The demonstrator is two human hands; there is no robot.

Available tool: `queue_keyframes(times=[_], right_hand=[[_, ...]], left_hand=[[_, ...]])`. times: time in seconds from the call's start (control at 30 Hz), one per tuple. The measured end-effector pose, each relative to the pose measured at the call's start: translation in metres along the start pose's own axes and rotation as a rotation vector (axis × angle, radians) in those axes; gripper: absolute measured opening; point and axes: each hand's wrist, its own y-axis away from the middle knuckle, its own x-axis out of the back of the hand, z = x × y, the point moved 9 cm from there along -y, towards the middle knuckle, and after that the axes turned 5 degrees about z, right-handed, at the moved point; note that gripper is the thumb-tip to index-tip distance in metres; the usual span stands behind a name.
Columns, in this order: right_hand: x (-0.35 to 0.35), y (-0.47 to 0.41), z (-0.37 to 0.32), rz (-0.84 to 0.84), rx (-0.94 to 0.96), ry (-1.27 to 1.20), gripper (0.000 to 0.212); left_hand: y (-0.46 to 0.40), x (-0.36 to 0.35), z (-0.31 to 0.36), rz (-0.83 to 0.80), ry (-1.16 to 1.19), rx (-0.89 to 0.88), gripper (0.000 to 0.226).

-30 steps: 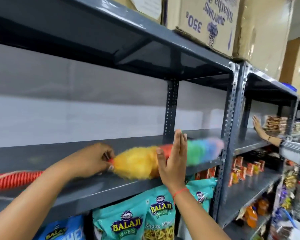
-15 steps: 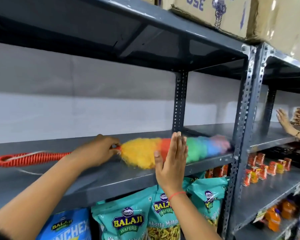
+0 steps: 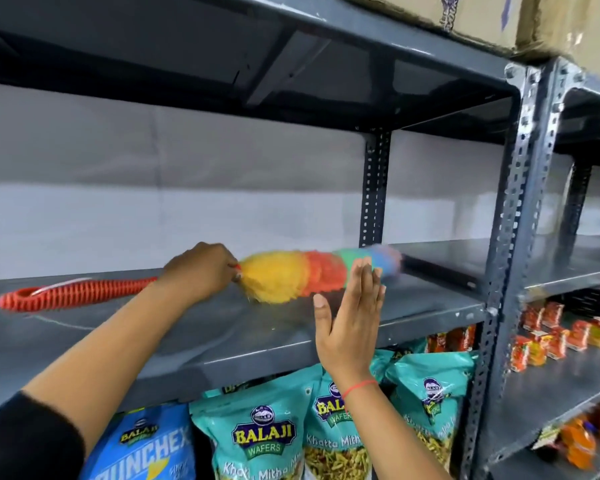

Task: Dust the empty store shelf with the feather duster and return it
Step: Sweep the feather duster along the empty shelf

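Observation:
The feather duster [image 3: 284,275] has a fluffy head banded yellow, orange, green and blue, and a red ribbed handle with a loop at its left end. It lies along the grey empty shelf [image 3: 222,334], head pointing right, its blue tip blurred. My left hand [image 3: 198,271] is closed around the handle right where the head begins. My right hand [image 3: 350,323] is held up flat and upright in front of the shelf's front edge, fingers together, holding nothing, covering part of the green band.
Teal and blue snack bags [image 3: 264,441] fill the shelf below. A perforated grey upright [image 3: 516,237] divides this bay from the right one, where small red packets [image 3: 548,334] lie. Cardboard boxes [image 3: 499,15] sit on the top shelf.
The duster and my left hand have shifted deeper onto the shelf and its tip has drawn back from the front upright. The other person's hand at right is out of view.

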Motion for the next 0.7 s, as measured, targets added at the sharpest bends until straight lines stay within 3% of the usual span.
queue_keyframes(times=[0.13, 0.23, 0.33, 0.47, 0.57, 0.7], right_hand=[[0.000, 0.000, 0.002, -0.004, 0.000, -0.010, 0.066], [0.000, 0.001, 0.002, 0.015, 0.013, -0.007, 0.066], [0.000, 0.002, 0.000, 0.027, 0.032, -0.003, 0.066], [0.000, 0.001, 0.001, 0.030, 0.015, -0.003, 0.066], [0.000, 0.001, 0.001, 0.031, 0.007, -0.018, 0.066], [0.000, 0.003, 0.000, 0.043, 0.014, -0.018, 0.066]], left_hand=[[-0.002, 0.016, -0.001, 0.175, -0.041, 0.020, 0.025], [0.011, 0.005, -0.009, 0.056, 0.092, 0.024, 0.025], [0.021, -0.005, -0.025, -0.060, -0.043, 0.045, 0.044], [0.031, 0.015, -0.039, 0.088, -0.167, 0.125, 0.043], [0.049, 0.039, -0.057, 0.162, -0.049, 0.136, 0.042], [0.084, 0.058, -0.079, 0.074, 0.037, 0.088, 0.052]])
